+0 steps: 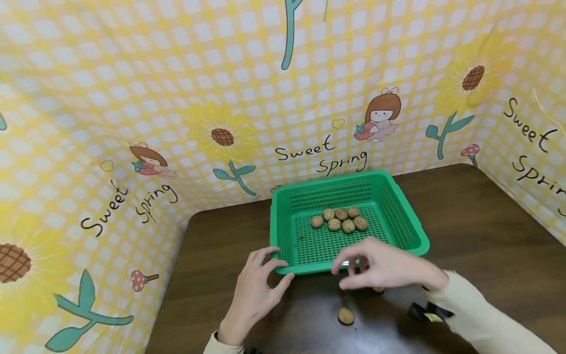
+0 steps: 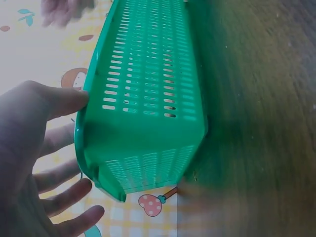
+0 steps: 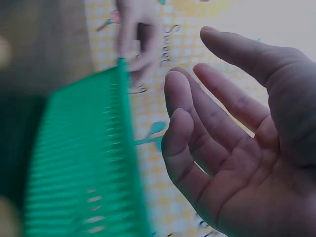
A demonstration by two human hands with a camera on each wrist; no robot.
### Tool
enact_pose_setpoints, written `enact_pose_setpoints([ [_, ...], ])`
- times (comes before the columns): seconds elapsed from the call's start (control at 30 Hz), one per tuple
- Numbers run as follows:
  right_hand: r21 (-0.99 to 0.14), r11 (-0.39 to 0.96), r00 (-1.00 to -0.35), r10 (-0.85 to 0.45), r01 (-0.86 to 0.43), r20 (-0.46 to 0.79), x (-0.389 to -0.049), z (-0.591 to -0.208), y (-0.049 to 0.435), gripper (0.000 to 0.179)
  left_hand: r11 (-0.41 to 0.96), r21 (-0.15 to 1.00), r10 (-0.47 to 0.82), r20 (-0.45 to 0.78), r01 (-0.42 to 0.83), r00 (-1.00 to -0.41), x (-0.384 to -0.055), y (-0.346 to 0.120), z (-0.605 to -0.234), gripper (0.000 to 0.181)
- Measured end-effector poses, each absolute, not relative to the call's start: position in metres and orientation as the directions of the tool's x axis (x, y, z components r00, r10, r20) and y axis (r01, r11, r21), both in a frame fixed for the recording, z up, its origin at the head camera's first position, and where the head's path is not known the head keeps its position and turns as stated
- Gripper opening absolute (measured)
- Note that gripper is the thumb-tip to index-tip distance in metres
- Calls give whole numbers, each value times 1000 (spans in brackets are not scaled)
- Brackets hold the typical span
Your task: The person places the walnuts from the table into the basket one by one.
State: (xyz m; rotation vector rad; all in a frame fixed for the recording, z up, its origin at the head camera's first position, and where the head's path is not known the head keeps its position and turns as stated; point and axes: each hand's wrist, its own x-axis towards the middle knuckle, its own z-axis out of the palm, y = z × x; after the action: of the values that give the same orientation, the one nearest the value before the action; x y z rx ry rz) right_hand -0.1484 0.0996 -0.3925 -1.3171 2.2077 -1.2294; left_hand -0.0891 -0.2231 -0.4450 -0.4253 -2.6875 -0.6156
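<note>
A green plastic basket [image 1: 349, 269] with slotted walls stands on the table, several walnuts [image 1: 334, 224] lying together on its floor. At its near left corner my left hand [image 1: 255, 290] holds the rim lightly, thumb at the front side and fingers over the edge. Above the near rim hovers my right hand [image 1: 382, 263], fingers loosely bent and nothing in them; the right wrist view shows its bare palm. One walnut [image 1: 346, 316] rests on the table in front of the basket. Another walnut [image 1: 378, 289] is mostly hidden beneath the right hand.
The dark wooden table [image 1: 221, 246] reaches back to a yellow checked cloth [image 1: 265, 98] hung behind and along both sides. A small dark bit [image 1: 301, 238] lies on the basket floor.
</note>
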Motion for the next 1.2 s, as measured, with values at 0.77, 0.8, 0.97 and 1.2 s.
enact_pose_setpoints([
  [0.77, -743, 455, -738, -670, -492, 78, -132, -491, 168, 43, 820, 443, 157, 436, 363, -886, -88, -223, -450, 19],
  [0.8, -746, 450, -736, -672, -490, 79, -133, -493, 168, 43, 819, 445, 156, 434, 362, -887, -88, -223, -450, 18],
  [0.97, -770, 435, -735, -675, -468, 66, -134, -498, 166, 41, 819, 447, 155, 429, 358, -890, -88, -223, -450, 19],
  [1.2, -782, 426, -735, -676, -455, 60, -134, -497, 167, 39, 818, 447, 156, 432, 361, -888, -88, -223, -450, 19],
])
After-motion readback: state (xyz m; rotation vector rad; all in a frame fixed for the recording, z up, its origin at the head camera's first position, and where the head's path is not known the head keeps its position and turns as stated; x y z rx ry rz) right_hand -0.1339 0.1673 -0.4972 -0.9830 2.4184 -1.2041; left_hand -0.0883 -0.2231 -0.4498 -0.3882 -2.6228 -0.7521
